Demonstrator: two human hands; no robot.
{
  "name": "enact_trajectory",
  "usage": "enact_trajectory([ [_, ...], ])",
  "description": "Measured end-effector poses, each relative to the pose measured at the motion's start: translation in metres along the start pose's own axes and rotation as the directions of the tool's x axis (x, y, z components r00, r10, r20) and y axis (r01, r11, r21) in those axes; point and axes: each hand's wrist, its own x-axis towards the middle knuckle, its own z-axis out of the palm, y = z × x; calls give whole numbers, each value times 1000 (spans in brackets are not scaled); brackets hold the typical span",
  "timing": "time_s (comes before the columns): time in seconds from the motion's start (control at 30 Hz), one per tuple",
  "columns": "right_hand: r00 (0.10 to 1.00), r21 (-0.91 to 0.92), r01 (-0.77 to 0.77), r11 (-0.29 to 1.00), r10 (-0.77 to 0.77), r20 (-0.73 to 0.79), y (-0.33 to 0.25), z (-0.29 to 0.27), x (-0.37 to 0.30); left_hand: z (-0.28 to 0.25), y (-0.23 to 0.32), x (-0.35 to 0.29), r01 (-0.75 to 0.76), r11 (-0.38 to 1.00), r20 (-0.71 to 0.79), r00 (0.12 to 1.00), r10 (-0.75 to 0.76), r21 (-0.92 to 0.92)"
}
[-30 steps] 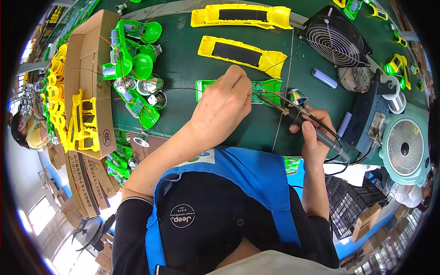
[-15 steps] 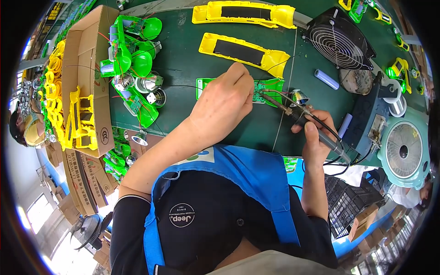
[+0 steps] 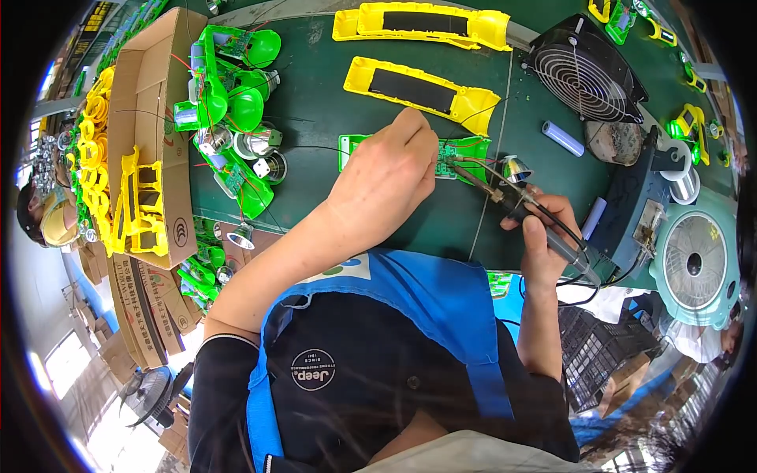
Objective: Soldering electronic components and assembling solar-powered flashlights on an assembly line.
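Observation:
My right hand (image 3: pixel 544 236) is closed round a soldering iron (image 3: pixel 564 248) fed by a solder-wire tube, its tip on a green circuit board (image 3: pixel 446 160). The board lies in a green plastic housing (image 3: pixel 473 169) on the bench. Over the housing, my left hand (image 3: pixel 386 177) is closed in a pinch beside the iron's tip; its fingertips and whatever they grip are hidden. A thin black wire runs leftward from under that hand. A silver reflector cup (image 3: pixel 516 169) sits just right of the housing.
Yellow casings with black panels (image 3: pixel 418 88) lie beyond my hands. Green housings with reflectors (image 3: pixel 236 110) and a cardboard box (image 3: pixel 150 71) are at left. A black fan (image 3: pixel 583 67), a blue battery cell (image 3: pixel 563 138), a soldering station (image 3: pixel 631 205) and a pale green fan (image 3: pixel 694 260) stand right.
The iron's tip has shifted very slightly on the board. Both hands otherwise keep nearly the same place, and the view has moved a little.

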Motion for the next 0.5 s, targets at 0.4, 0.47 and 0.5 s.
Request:
enact_trajectory([
  [0.4,988,214,29,976,5,-153,-6,4,6,-1,2,1,-6,1000,6,1000,6,21],
  [0.47,984,143,38,989,-12,-176,-12,6,9,-2,2,2,-2,1000,14,1000,2,9],
  [0.5,981,76,45,996,-29,-194,-14,6,10,-2,2,2,-1,1000,17,1000,1,20],
])
